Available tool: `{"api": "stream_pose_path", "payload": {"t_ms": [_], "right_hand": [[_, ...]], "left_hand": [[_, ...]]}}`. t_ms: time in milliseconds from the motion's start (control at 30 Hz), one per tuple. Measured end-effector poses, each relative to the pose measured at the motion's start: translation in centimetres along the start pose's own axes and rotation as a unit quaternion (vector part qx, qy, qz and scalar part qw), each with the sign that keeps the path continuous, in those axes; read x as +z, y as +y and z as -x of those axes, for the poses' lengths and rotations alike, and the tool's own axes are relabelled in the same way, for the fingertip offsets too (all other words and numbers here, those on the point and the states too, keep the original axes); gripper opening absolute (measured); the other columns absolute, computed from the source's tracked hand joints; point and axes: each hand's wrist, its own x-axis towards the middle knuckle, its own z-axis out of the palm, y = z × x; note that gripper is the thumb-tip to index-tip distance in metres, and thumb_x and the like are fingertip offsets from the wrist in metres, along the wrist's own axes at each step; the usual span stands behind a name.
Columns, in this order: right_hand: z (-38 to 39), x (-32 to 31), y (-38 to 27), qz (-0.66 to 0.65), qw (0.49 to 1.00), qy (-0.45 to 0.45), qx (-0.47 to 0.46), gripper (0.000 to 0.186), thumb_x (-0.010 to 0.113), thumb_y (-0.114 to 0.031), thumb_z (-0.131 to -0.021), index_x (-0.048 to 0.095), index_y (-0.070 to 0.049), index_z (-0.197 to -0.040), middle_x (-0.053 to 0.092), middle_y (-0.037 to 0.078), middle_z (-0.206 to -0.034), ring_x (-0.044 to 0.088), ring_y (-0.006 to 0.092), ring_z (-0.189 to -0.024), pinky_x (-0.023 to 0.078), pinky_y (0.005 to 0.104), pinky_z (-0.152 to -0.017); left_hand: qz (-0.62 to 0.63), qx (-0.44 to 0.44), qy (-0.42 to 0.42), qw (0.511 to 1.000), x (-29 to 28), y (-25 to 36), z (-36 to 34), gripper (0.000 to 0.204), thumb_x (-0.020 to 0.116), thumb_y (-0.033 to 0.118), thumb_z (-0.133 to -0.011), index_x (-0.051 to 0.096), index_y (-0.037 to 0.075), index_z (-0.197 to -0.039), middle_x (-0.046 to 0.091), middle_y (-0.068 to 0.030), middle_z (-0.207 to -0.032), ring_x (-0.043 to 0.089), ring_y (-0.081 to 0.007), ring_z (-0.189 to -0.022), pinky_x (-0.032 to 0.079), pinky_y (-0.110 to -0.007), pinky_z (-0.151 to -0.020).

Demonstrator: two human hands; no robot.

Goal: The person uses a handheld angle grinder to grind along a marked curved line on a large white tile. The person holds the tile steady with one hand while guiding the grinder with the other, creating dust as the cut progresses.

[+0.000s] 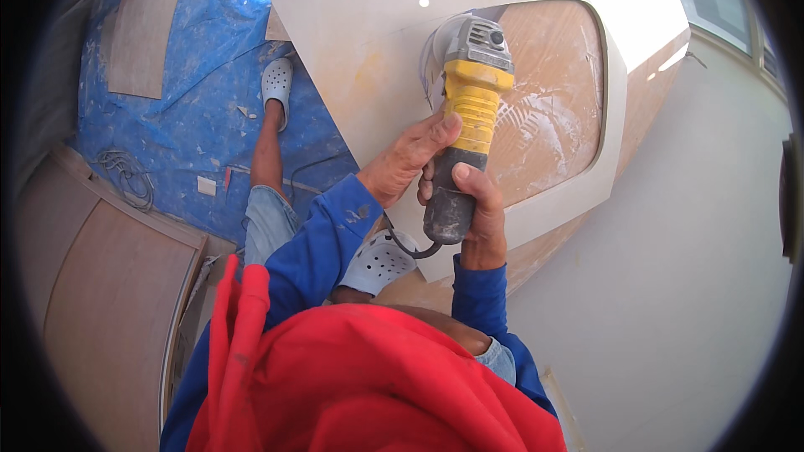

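Both hands closed on one grinder [473, 109]. Left hand [410, 155] grips its left side, thumb on the yellow body; right hand [479, 209] wraps the dark rear handle, thumb on top. Cord [410, 249] trails from the butt.

Grinder sits over the left side of a rounded hole in a pale panel [360, 59], its head at the rim. Cannot tell whether the disc touches or spins. Dusty board [544, 109] shows through the hole.

Step in hand, by my reading: grinding the hole's edge. Next move probably calls for a firm two-handed hold, the disc led evenly along the rim, cord kept clear.

Farther out: clog [276, 84] on the blue sheet [201, 109] at left, curved panelling [109, 310] lower left, pale wall [670, 218] at right.
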Motion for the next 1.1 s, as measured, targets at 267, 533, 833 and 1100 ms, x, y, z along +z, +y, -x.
{"api": "stream_pose_path", "payload": {"t_ms": [267, 533, 833, 1100], "right_hand": [[-0.05, 0.33, -0.11, 0.006, 1.0, 0.001, -0.008, 0.056, 0.078, -0.037, -0.09, 0.061, 0.005, -0.123, 0.07, 0.017, -0.099, 0.073, 0.0242, -0.076, 0.063, 0.0356, -0.067], [0.15, 0.48, -0.11, 0.022, 1.0, 0.012, -0.009, 0.059, 0.078, -0.036, -0.09, 0.058, 0.005, -0.127, 0.07, 0.017, -0.099, 0.073, 0.0243, -0.076, 0.063, 0.0355, -0.066], [0.27, 0.19, 0.11, 0.023, 1.0, 0.007, -0.008, 0.058, 0.078, -0.035, -0.09, 0.058, 0.004, -0.129, 0.069, 0.017, -0.1, 0.073, 0.024, -0.077, 0.063, 0.0352, -0.067], [0.26, 0.04, 0.14, 0.034, 0.999, 0.007, -0.008, 0.059, 0.078, -0.035, -0.09, 0.057, 0.003, -0.13, 0.069, 0.017, -0.1, 0.073, 0.0238, -0.077, 0.063, 0.0348, -0.066]], "left_hand": [[0.005, 0.002, -0.009, 1.0, -0.23, -0.42, -0.04, 0.083, 0.053, 0.074, -0.108, 0.054, 0.007, -0.156, 0.074, -0.0012, -0.105, 0.063, -0.0025, -0.061, 0.046, -0.02, -0.043], [0.005, 0.004, -0.016, 1.0, -0.4, -0.59, 0.11, 0.081, 0.052, 0.073, -0.108, 0.055, 0.006, -0.154, 0.074, -0.0018, -0.106, 0.064, -0.0031, -0.062, 0.047, -0.02, -0.044], [0.008, 0.004, -0.019, 1.0, -0.44, -0.69, 0.35, 0.081, 0.053, 0.074, -0.107, 0.057, 0.006, -0.152, 0.073, -0.0005, -0.106, 0.063, -0.0011, -0.065, 0.045, -0.018, -0.047], [0.005, 0.0, -0.02, 1.0, -0.53, -0.88, 0.32, 0.082, 0.053, 0.075, -0.107, 0.057, 0.007, -0.153, 0.073, -0.001, -0.108, 0.064, -0.0011, -0.071, 0.045, -0.019, -0.048]]}}
